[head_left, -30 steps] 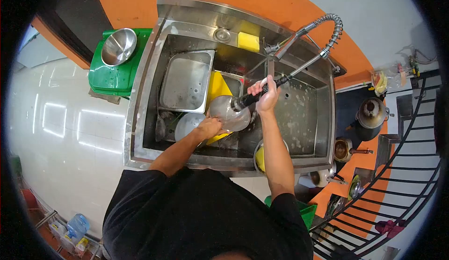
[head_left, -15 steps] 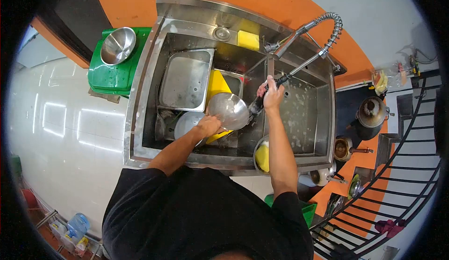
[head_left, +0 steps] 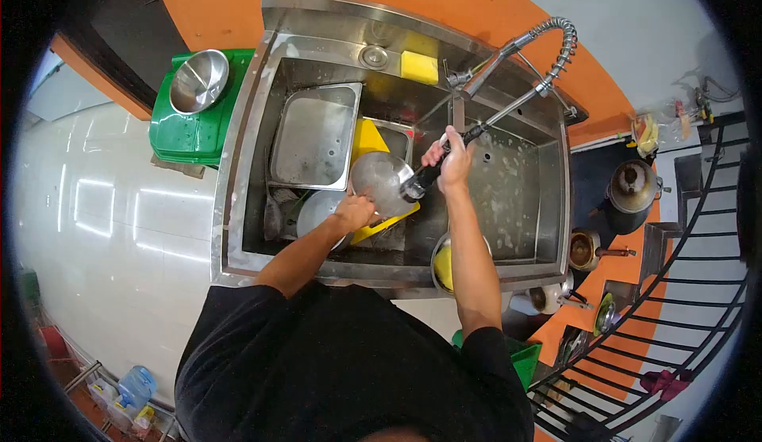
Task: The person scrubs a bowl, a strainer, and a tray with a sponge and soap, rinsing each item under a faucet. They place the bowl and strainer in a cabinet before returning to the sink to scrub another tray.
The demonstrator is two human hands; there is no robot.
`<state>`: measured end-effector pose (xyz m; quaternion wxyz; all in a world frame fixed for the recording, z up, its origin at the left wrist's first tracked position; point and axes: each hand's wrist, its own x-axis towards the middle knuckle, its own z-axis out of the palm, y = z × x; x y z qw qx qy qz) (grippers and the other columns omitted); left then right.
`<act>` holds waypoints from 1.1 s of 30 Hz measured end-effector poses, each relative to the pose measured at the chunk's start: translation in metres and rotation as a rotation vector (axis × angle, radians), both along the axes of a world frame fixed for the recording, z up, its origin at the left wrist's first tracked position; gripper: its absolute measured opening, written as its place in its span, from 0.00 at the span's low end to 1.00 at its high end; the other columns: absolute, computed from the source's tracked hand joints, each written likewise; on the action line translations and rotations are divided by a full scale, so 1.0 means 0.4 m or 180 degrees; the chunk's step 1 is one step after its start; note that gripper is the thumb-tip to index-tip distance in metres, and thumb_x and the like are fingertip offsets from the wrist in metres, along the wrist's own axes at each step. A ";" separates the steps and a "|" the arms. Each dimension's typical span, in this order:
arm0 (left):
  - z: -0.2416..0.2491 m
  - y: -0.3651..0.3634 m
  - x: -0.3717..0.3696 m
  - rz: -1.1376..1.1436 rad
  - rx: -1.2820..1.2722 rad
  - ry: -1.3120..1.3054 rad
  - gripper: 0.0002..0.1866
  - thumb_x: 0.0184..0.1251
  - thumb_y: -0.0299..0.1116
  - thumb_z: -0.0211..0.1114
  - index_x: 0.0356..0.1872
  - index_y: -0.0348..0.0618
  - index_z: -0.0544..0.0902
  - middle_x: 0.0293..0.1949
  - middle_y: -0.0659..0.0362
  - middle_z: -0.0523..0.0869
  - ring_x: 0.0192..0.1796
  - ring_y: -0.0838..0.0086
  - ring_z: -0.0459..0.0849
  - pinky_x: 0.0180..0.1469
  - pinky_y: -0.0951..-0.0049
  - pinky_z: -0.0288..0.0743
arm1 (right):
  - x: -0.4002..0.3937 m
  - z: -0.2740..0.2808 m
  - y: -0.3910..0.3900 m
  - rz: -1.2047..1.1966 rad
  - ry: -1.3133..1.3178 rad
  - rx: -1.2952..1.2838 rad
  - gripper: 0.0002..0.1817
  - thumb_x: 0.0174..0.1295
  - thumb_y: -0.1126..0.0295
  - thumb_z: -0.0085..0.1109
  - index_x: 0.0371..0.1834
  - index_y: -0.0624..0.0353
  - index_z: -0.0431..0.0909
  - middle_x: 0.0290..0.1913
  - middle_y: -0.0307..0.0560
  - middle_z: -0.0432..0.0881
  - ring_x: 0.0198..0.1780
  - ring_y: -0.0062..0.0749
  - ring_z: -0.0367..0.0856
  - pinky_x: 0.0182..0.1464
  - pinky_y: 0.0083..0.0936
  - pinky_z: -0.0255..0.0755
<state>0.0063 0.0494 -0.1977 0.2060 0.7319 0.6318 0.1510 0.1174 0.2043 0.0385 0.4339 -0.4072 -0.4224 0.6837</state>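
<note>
My left hand (head_left: 357,212) is closed on the near-left rim of a round metal bowl (head_left: 376,178), held tilted over the left sink basin. My right hand (head_left: 454,160) grips the black handle of a spring-hose sprayer (head_left: 429,176), whose head lies at the bowl's right side. Under and beside the bowl are a yellow board (head_left: 367,138), a rectangular metal pan (head_left: 316,136) and another round metal vessel (head_left: 314,212), partly hidden by my left forearm.
A yellow sponge (head_left: 419,67) rests on the sink's back ledge. Another metal bowl (head_left: 199,81) sits on a green bin (head_left: 186,134) at the left. Pots (head_left: 633,186) stand at the right, near a black railing (head_left: 698,259).
The sprayer head in my right hand has moved left and down, from beside the bowl to its right edge. The bowl in my left hand is slightly more to the left.
</note>
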 end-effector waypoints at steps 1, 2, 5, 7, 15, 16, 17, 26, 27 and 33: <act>0.010 0.004 0.005 -0.0007 -0.0001 -0.0022 0.28 0.68 0.60 0.54 0.46 0.45 0.88 0.46 0.53 0.89 0.60 0.56 0.82 0.71 0.31 0.49 | 0.002 0.004 -0.011 0.0195 0.0383 -0.0423 0.19 0.70 0.57 0.52 0.24 0.55 0.64 0.16 0.40 0.63 0.15 0.30 0.63 0.22 0.34 0.65; 0.020 0.006 0.006 0.0021 -0.0186 0.0125 0.28 0.69 0.60 0.54 0.46 0.46 0.88 0.46 0.53 0.89 0.59 0.55 0.82 0.71 0.32 0.49 | -0.001 0.008 -0.019 0.0204 0.0490 -0.0419 0.19 0.70 0.57 0.52 0.23 0.54 0.64 0.16 0.41 0.64 0.16 0.30 0.63 0.23 0.33 0.65; 0.105 -0.006 0.002 0.0110 -0.0442 0.0034 0.27 0.69 0.60 0.54 0.44 0.46 0.88 0.44 0.51 0.89 0.54 0.54 0.84 0.69 0.38 0.57 | -0.011 -0.003 0.000 -0.0030 0.0803 0.0019 0.19 0.70 0.57 0.52 0.23 0.54 0.64 0.16 0.41 0.64 0.16 0.31 0.63 0.23 0.33 0.65; 0.173 -0.004 -0.009 0.0185 -0.0482 -0.0198 0.26 0.69 0.59 0.55 0.42 0.46 0.88 0.40 0.49 0.89 0.50 0.53 0.86 0.66 0.43 0.65 | -0.010 -0.004 0.018 -0.0193 0.0814 0.0178 0.20 0.70 0.58 0.51 0.21 0.55 0.64 0.17 0.41 0.64 0.17 0.31 0.64 0.24 0.34 0.65; 0.304 -0.061 -0.042 0.0941 -0.0276 -0.2045 0.23 0.68 0.52 0.65 0.33 0.36 0.87 0.26 0.45 0.85 0.30 0.60 0.86 0.37 0.63 0.78 | 0.022 -0.021 0.032 -0.0349 0.0263 0.0501 0.21 0.71 0.60 0.52 0.20 0.58 0.64 0.16 0.43 0.64 0.17 0.33 0.66 0.24 0.35 0.67; 0.310 -0.060 -0.050 0.1187 -0.0799 -0.2195 0.23 0.69 0.51 0.64 0.34 0.36 0.87 0.25 0.48 0.86 0.29 0.67 0.86 0.36 0.65 0.78 | 0.017 -0.019 0.037 -0.0410 0.0175 0.0565 0.22 0.71 0.60 0.52 0.20 0.58 0.64 0.16 0.44 0.64 0.17 0.34 0.67 0.24 0.35 0.67; 0.274 -0.062 -0.044 0.1189 -0.0798 -0.2190 0.23 0.69 0.51 0.64 0.34 0.36 0.87 0.25 0.48 0.86 0.29 0.67 0.86 0.36 0.65 0.78 | 0.020 -0.025 0.041 -0.0408 0.0180 0.0565 0.22 0.71 0.60 0.52 0.20 0.58 0.64 0.16 0.44 0.64 0.17 0.34 0.67 0.24 0.35 0.67; 0.273 -0.032 -0.049 0.0144 -0.0966 -0.1839 0.21 0.71 0.52 0.60 0.39 0.44 0.88 0.30 0.58 0.88 0.38 0.71 0.88 0.45 0.66 0.82 | 0.024 0.014 0.037 -0.0069 0.0263 0.0371 0.20 0.70 0.62 0.52 0.21 0.61 0.68 0.19 0.49 0.73 0.20 0.34 0.74 0.25 0.34 0.73; 0.245 -0.032 -0.040 0.0150 -0.0964 -0.1844 0.21 0.71 0.52 0.60 0.39 0.44 0.88 0.30 0.58 0.88 0.38 0.71 0.88 0.45 0.66 0.82 | 0.013 0.047 0.016 0.0034 0.0120 0.0216 0.20 0.69 0.60 0.51 0.21 0.61 0.68 0.20 0.50 0.73 0.21 0.38 0.76 0.29 0.37 0.76; 0.155 -0.006 -0.009 -0.0611 0.0628 -0.0423 0.15 0.67 0.49 0.62 0.42 0.50 0.86 0.47 0.57 0.87 0.63 0.62 0.77 0.67 0.44 0.63 | -0.009 0.043 -0.015 0.0126 0.0285 0.0376 0.18 0.67 0.63 0.49 0.21 0.61 0.68 0.18 0.48 0.69 0.19 0.39 0.75 0.24 0.39 0.76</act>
